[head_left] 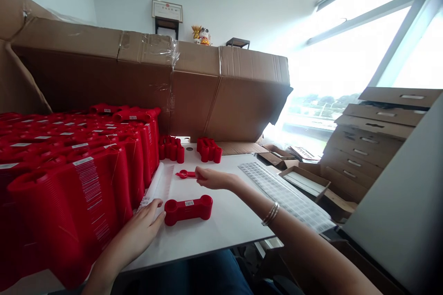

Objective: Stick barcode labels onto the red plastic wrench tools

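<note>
Already heaped at left, big red stacks. On the bench, only a short red stack, touched at its end by the spread left hand. Pinched in the right hand, seemingly one thin red piece, not yet added.

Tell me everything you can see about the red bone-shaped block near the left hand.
The red block looks like glossy plastic, shaped like a bone: two round ends joined by a narrower middle. A small white label sits on top. It lies flat on the white table, long side across the view. The fingers of the left hand reach its left end, touching or nearly so. The right hand, holding a thin red piece, is apart from it.
</note>
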### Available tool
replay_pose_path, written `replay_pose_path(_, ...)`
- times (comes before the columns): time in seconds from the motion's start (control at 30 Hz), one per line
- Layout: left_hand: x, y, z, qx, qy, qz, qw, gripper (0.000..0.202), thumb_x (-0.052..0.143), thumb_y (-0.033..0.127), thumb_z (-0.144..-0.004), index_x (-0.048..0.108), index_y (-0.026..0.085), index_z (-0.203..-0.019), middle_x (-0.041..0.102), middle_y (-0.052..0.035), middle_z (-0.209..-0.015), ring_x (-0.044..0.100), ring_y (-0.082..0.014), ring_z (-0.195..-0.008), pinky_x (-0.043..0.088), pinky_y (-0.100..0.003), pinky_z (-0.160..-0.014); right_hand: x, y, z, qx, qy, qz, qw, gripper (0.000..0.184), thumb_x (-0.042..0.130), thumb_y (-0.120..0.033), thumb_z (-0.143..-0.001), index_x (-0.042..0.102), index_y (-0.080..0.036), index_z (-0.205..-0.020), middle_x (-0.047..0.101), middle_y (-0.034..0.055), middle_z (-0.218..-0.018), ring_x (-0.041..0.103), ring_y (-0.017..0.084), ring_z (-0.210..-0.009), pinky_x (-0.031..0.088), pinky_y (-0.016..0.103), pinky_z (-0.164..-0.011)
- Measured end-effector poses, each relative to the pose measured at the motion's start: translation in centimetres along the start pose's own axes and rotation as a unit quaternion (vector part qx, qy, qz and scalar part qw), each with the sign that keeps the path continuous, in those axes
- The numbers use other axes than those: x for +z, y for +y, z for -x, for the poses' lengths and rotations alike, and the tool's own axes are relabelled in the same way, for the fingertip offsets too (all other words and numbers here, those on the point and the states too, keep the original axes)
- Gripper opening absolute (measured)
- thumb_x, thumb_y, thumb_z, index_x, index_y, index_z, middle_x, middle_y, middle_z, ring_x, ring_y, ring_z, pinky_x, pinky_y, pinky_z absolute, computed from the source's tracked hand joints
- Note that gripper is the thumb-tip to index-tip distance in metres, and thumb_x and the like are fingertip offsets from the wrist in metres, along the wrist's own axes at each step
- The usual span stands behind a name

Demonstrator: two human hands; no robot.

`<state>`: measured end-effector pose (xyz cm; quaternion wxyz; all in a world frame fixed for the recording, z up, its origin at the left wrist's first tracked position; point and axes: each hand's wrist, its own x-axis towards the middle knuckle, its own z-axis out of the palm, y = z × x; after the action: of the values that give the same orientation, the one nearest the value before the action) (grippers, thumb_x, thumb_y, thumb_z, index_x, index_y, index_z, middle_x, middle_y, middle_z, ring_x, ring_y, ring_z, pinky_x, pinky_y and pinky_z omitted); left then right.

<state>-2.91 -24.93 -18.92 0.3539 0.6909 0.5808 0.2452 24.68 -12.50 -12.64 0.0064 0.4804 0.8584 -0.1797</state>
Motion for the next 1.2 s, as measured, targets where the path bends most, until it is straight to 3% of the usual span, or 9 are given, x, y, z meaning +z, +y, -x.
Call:
replay_pose_path(0.13,0.0,-0.1,-0.2,-0.011,-0.006,0.002,1.0,0.063,0.035,0.058,-0.097,0.043,0.019,-0.145,0.044,-0.0173,-0.161,0.035,-0.0343,-0.151,0.029,-0.053,-0.122,-0.2,-1.7,2.4,-0.056,0.044,-0.02,0.997,0.035,0.052,-0.051,-0.103,0.064,-0.02,-0.115,0.069,0.0051,-0.103,0.065,0.019,-0.086,0.054,0.034,-0.076)
replay_pose_path(0.33,0.0,-0.5,-0.5,-0.008,0.003,-0.002,1.0,0.064,0.035,0.058,-0.097,0.041,0.017,-0.146,0.044,-0.0187,-0.16,0.034,-0.0346,-0.152,0.028,-0.053,-0.122,1.3,-3.2,4.3,-0.122,0.059,-0.009,0.991,0.032,0.049,-0.042,-0.104,0.072,-0.023,-0.116,0.067,0.0078,-0.116,0.064,0.022,-0.095,0.049,0.032,-0.078)
replay_pose_path(0.47,0.3,-0.1,-0.3,-0.001,0.005,-0.007,1.0,0.064,0.037,0.058,-0.096,0.041,0.018,-0.147,0.043,-0.0175,-0.162,0.034,-0.0332,-0.152,0.029,-0.051,-0.123,2.5,-2.9,4.1,-0.137,0.063,0.012,0.989,0.03,0.058,-0.038,-0.1,0.075,-0.021,-0.118,0.066,0.0091,-0.11,0.063,0.024,-0.095,0.049,0.033,-0.079)
replay_pose_path(0.73,1.2,0.0,-0.3,0.017,0.001,-0.037,0.999,0.063,0.039,0.055,-0.099,0.037,0.022,-0.152,0.045,-0.0123,-0.161,0.039,-0.0319,-0.15,0.035,-0.05,-0.12,3.6,-2.5,2.8,-0.154,0.05,0.004,0.987,0.036,0.069,-0.047,-0.094,0.076,-0.023,-0.119,0.065,0.0062,-0.106,0.063,0.021,-0.092,0.049,0.029,-0.076)
replay_pose_path(0.93,2.2,1.0,-1.1,0.062,0.068,-0.096,0.991,0.061,0.036,0.041,-0.1,0.034,0.013,-0.154,0.036,-0.016,-0.165,0.031,-0.0321,-0.153,0.029,-0.052,-0.123,3.8,-2.1,3.0,-0.165,0.062,-0.013,0.984,0.041,0.07,-0.049,-0.093,0.072,-0.022,-0.124,0.066,0.0061,-0.109,0.063,0.021,-0.092,0.047,0.028,-0.074)
replay_pose_path(1.0,2.9,1.9,-1.7,0.099,0.088,-0.122,0.984,0.051,0.038,0.031,-0.099,0.044,0.015,-0.147,0.04,-0.0144,-0.162,0.035,-0.0321,-0.15,0.027,-0.052,-0.123,4.0,-1.8,3.0,-0.165,0.066,-0.021,0.984,0.036,0.07,-0.046,-0.093,0.074,-0.022,-0.12,0.067,0.0054,-0.106,0.063,0.019,-0.088,0.047,0.027,-0.072)
replay_pose_path(1.07,3.5,2.8,-2.3,0.136,0.086,-0.141,0.977,0.038,0.042,0.024,-0.098,0.058,0.019,-0.132,0.054,-0.0115,-0.151,0.046,-0.0315,-0.14,0.026,-0.053,-0.122,4.3,-1.6,3.0,-0.165,0.068,-0.028,0.984,0.03,0.071,-0.042,-0.093,0.076,-0.022,-0.115,0.067,0.0042,-0.102,0.063,0.018,-0.084,0.046,0.026,-0.07)
replay_pose_path(1.13,3.9,3.5,-3.1,0.166,0.073,-0.15,0.972,0.025,0.047,0.019,-0.097,0.066,0.022,-0.112,0.068,-0.0072,-0.127,0.058,-0.0283,-0.121,0.027,-0.053,-0.12,4.6,-1.5,2.8,-0.165,0.071,-0.033,0.983,0.026,0.072,-0.038,-0.092,0.077,-0.021,-0.112,0.067,0.0036,-0.1,0.062,0.016,-0.081,0.045,0.025,-0.069)
replay_pose_path(1.2,4.0,3.9,-3.9,0.183,0.061,-0.151,0.97,0.018,0.05,0.016,-0.097,0.067,0.022,-0.094,0.072,-0.0031,-0.101,0.063,-0.0248,-0.103,0.033,-0.052,-0.115,4.8,-1.4,2.7,-0.163,0.076,-0.035,0.983,0.023,0.072,-0.034,-0.092,0.078,-0.02,-0.108,0.067,0.0032,-0.098,0.06,0.015,-0.078,0.044,0.025,-0.069)
